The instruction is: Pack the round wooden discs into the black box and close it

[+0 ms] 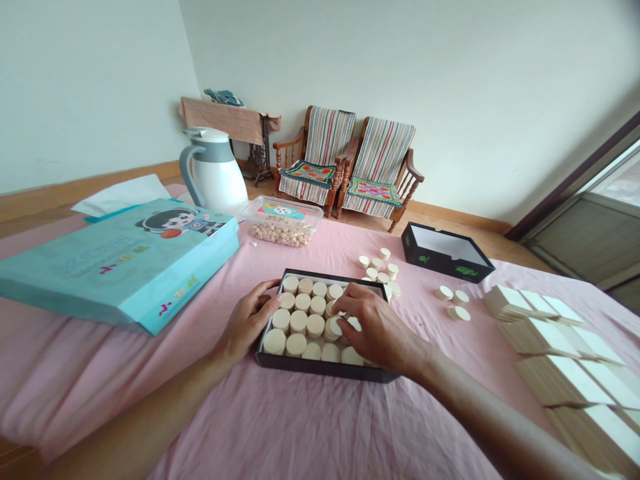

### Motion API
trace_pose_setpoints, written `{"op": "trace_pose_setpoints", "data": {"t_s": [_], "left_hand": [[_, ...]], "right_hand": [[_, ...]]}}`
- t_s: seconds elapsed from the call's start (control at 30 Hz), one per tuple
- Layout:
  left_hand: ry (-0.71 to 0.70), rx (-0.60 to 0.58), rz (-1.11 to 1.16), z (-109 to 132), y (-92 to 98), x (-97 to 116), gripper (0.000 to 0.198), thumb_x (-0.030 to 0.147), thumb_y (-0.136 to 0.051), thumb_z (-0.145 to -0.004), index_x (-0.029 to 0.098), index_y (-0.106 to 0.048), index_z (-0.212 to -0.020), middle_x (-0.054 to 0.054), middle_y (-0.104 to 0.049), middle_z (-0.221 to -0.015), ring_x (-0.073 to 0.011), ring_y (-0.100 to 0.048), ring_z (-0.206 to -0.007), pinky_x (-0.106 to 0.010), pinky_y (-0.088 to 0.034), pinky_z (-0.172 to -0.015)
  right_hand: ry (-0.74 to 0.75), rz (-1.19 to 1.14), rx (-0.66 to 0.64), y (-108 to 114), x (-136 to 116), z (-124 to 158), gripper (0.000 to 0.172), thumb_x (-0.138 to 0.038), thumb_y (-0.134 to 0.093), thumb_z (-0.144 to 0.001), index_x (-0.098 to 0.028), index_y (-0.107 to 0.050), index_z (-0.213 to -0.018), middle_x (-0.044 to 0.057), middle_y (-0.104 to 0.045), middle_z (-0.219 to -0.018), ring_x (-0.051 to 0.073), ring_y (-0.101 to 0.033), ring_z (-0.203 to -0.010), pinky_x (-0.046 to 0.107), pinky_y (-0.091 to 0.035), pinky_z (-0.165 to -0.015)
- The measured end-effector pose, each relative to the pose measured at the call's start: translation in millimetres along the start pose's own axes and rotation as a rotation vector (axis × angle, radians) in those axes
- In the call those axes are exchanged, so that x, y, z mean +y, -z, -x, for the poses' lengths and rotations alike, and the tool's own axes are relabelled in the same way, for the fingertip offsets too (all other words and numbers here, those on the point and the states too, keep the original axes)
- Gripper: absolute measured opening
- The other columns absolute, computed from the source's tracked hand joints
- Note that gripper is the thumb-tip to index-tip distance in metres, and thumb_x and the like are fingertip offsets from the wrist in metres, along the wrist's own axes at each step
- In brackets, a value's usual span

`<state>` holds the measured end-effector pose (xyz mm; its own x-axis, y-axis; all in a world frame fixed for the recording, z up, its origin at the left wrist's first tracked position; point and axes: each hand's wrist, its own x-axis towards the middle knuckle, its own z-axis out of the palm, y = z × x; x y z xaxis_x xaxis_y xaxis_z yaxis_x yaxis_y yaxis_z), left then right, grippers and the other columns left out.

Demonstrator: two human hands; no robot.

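Note:
Rows of pale round wooden discs (315,325) fill much of a shallow black box (320,366) in front of me. My left hand (251,316) grips the box's left side, the thumb over the rim near the discs and the fingers along the outside. Over the right half of the box, my right hand (374,325) reaches down with thumb and index finger curled around a wooden disc (333,328). The hand hides part of the box's right side. Loose wooden discs (382,277) lie just beyond the box's far right corner.
Stacks of rectangular wooden pieces (565,377) stand at right, near a few discs (459,313). A black lid or tray (447,253) sits behind them. At left are a turquoise box (115,267), a white jug (217,177) and a clear plastic container (283,223), all on pink cloth (310,427).

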<state>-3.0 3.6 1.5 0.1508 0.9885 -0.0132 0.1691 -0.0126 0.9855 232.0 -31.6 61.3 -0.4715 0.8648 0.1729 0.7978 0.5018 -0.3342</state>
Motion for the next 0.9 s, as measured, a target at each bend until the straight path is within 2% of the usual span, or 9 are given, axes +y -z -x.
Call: {"op": "trace_pose_setpoints", "data": {"t_s": [0.13, 0.37, 0.6, 0.8, 0.9], "left_hand": [[0.0, -0.003, 0.009, -1.1, -0.6, -0.8, 0.053, 0.05, -0.055, -0.079, 0.017, -0.05, -0.12, -0.005, -0.065, -0.085, -0.0214, -0.063, -0.077, -0.029, -0.051, -0.065], [-0.007, 0.0, -0.001, -2.3, -0.2, -1.3, 0.052, 0.05, -0.055, -0.079, 0.017, -0.05, -0.119, -0.006, -0.066, -0.086, -0.0218, -0.063, -0.077, -0.029, -0.051, -0.064], [0.0, -0.003, 0.012, -2.2, -0.1, -2.9, 0.053, 0.049, -0.055, -0.079, 0.017, -0.05, -0.12, -0.004, -0.065, -0.082, -0.0206, -0.062, -0.073, -0.029, -0.051, -0.063], [0.0, -0.008, 0.03, -1.8, 0.1, -3.4, 0.052, 0.049, -0.055, -0.079, 0.017, -0.05, -0.12, -0.005, -0.066, -0.085, -0.0209, -0.063, -0.075, -0.028, -0.051, -0.063], [0.002, -0.011, 0.031, -2.0, -0.1, -3.0, 0.052, 0.049, -0.055, -0.079, 0.017, -0.05, -0.12, -0.005, -0.066, -0.086, -0.0215, -0.063, -0.077, -0.028, -0.051, -0.064]], "right_hand": [[0.008, 0.005, -0.028, 6.5, 6.2, 9.7, 0.021, -0.009, -0.05, -0.078, -0.019, -0.068, -0.078, 0.004, -0.053, -0.082, 0.015, -0.051, -0.078, 0.027, -0.04, -0.072], [0.035, 0.034, -0.051, 0.9, 3.3, 13.5, 0.023, -0.01, -0.049, -0.081, -0.019, -0.07, -0.075, 0.005, -0.054, -0.082, 0.015, -0.051, -0.079, 0.03, -0.041, -0.076], [-0.013, 0.02, 0.063, -1.2, 7.6, 7.9, 0.024, -0.004, -0.046, -0.077, -0.017, -0.065, -0.07, 0.005, -0.054, -0.082, 0.014, -0.051, -0.079, 0.027, -0.042, -0.074], [-0.05, 0.072, 0.035, -4.5, 9.3, 2.7, 0.025, -0.003, -0.045, -0.076, -0.016, -0.067, -0.073, 0.006, -0.054, -0.082, 0.016, -0.052, -0.081, 0.029, -0.042, -0.076], [-0.033, 0.039, 0.067, -5.7, 10.3, 4.3, 0.025, -0.004, -0.046, -0.076, -0.016, -0.068, -0.075, 0.005, -0.054, -0.082, 0.015, -0.052, -0.079, 0.028, -0.043, -0.074]]}}
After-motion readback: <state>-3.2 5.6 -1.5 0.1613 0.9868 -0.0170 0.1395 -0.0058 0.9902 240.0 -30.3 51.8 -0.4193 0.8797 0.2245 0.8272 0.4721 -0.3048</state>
